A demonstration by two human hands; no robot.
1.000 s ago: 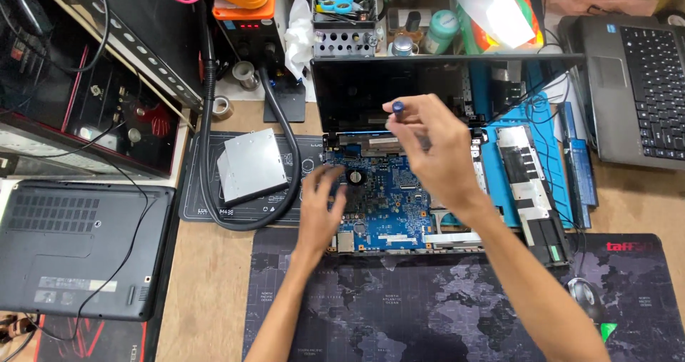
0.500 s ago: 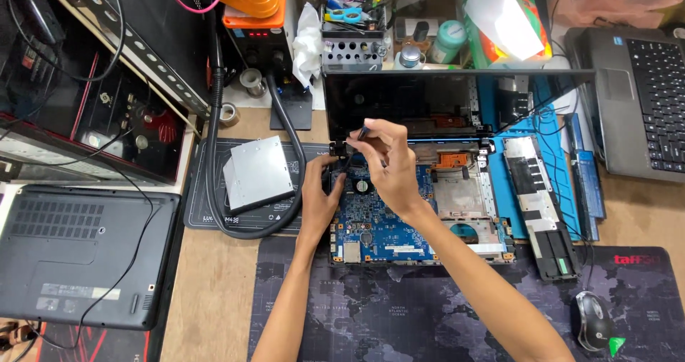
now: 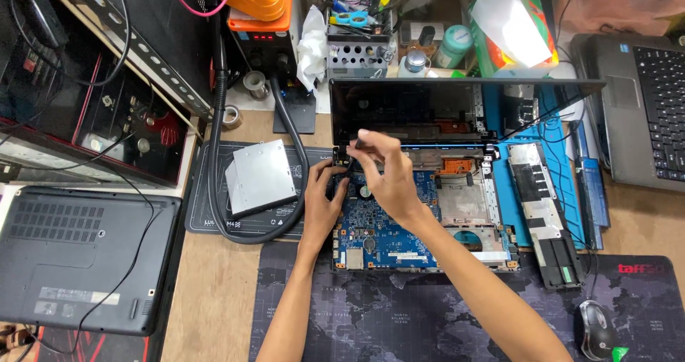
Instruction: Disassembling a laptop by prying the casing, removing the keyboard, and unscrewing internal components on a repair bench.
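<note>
Cluttered workbench (image 3: pixel 214 298): both hands (image 3: pixel 325 198) (image 3: pixel 385 173) on blue motherboard (image 3: pixel 389 226) inside laptop shell (image 3: pixel 471 212).

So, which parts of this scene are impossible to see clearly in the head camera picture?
- Tip of the thin dark tool in the right hand: too small, covered by fingers.
- Top-left corner of the blue laptop circuit board: hidden under the right hand and the left hand.
- Grey computer mouse: partly cut off by the bottom edge.
- Silver laptop with black keyboard: cut off by the right edge.
</note>
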